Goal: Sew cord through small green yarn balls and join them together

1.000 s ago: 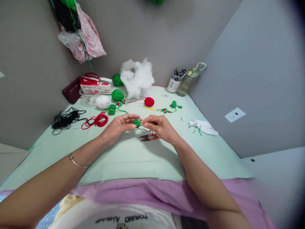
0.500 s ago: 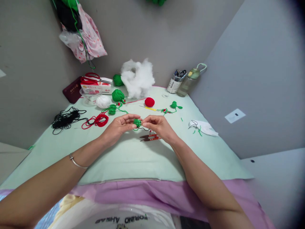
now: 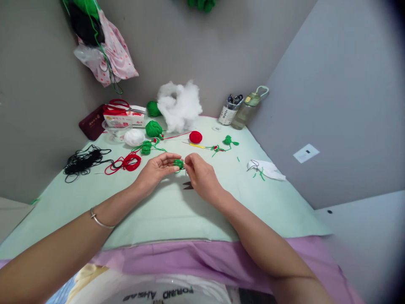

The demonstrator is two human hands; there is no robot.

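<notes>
Closely, a left hand (image 3: 157, 169) pinches a small rounded green yarn piece (image 3: 179, 164) over a pale green table (image 3: 158, 223); just to its right, the right hand (image 3: 203, 175) holds fingertips together, any needle between them indiscernible.

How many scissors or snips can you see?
2 for certain: red-handled scissors on the box, and dark-bladed snips partly hidden by the right hand. The pen cup may hold more.
</notes>
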